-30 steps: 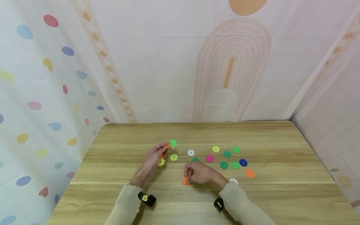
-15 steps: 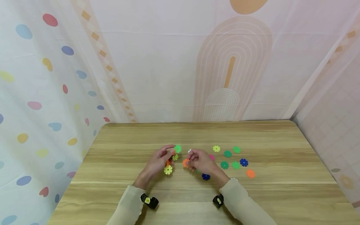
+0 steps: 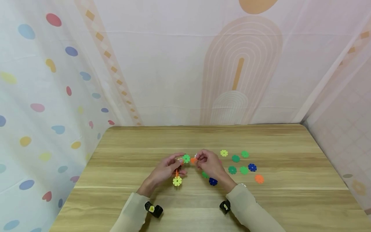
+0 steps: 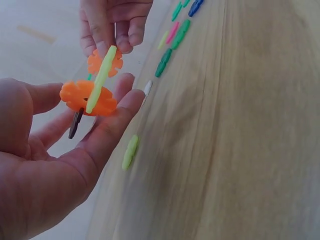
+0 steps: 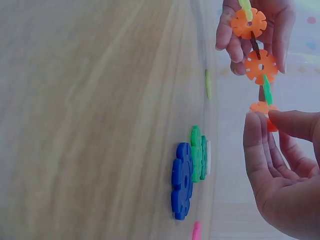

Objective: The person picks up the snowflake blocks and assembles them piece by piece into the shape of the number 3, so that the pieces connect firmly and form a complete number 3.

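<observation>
Two hands meet above the wooden table (image 3: 121,206), mid-way through slotting one more piece on, I'd say; the left hand (image 3: 163,170) grips a short chain of notched plastic discs (image 3: 181,167), orange, green and yellow set crosswise, while the right hand (image 3: 210,164) pinches a single orange disc (image 3: 193,160) just beside the chain's green end. The next move calls for lining slot against slot and pressing; loose discs (image 3: 240,164) lie scattered further right
</observation>
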